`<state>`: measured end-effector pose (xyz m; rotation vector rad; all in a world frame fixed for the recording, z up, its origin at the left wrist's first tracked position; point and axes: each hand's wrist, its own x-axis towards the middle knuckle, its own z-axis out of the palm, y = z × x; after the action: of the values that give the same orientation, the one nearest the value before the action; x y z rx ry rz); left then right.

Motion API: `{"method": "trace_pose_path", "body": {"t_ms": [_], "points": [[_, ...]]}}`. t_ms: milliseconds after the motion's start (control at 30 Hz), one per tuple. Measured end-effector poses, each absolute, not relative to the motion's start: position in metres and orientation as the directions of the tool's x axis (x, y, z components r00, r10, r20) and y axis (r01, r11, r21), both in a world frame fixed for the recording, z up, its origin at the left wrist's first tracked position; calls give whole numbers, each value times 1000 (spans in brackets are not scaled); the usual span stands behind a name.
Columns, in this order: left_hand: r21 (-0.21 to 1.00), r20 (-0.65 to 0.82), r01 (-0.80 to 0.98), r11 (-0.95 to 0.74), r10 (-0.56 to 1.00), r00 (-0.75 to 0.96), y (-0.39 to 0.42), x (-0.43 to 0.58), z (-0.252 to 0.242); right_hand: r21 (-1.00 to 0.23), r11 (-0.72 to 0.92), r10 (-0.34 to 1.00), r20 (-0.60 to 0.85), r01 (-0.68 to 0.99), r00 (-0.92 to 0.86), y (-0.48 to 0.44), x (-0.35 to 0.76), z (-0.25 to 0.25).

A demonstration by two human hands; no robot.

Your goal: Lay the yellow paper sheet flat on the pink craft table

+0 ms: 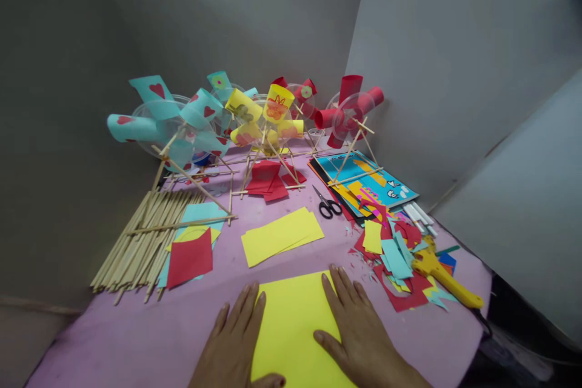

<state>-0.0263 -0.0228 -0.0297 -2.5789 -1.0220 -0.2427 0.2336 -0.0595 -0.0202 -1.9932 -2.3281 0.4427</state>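
A yellow sheet of paper (293,321) lies on the pink tabletop in front of me. My left hand (236,339) rests flat along its left edge, fingers stretched out. On the right side of the sheet, my right hand (354,327) is spread with the thumb on the paper. Just beyond the sheet sit cut yellow strips (282,235), partly overlapping. Black-handled scissors (328,203) lie past the strips to the right.
Paper pinwheels on stick stands fill the back: blue (157,106), yellow (245,106), red (351,91). Wooden sticks (140,242) and a red paper piece (190,259) lie left. Paper scraps (395,254), a yellow glue gun (448,276) and a blue pad (368,173) are right.
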Motion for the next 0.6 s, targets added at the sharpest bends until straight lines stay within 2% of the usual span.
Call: {"method": "trace_pose_path", "body": {"t_ms": [267,333,433,500,600], "points": [[-271,240,736,-620,697,676,-27,-34,-15,-229,135,981,-106,964,-163,-58,232,-22],[-270,289,769,-579,713,639,-29,-9,-11,-220,142,983,-87,965,-164,-59,232,-23],[-247,391,746,-618,641,660,-35,43,-14,-200,168,983,-40,965,-179,-60,232,-27],[-186,442,769,-611,647,621,-38,73,-20,-172,192,980,-21,966,-198,-60,232,-29],[-179,451,755,-631,629,633,-42,91,-31,-122,191,981,-7,974,-193,-60,232,-30]]}}
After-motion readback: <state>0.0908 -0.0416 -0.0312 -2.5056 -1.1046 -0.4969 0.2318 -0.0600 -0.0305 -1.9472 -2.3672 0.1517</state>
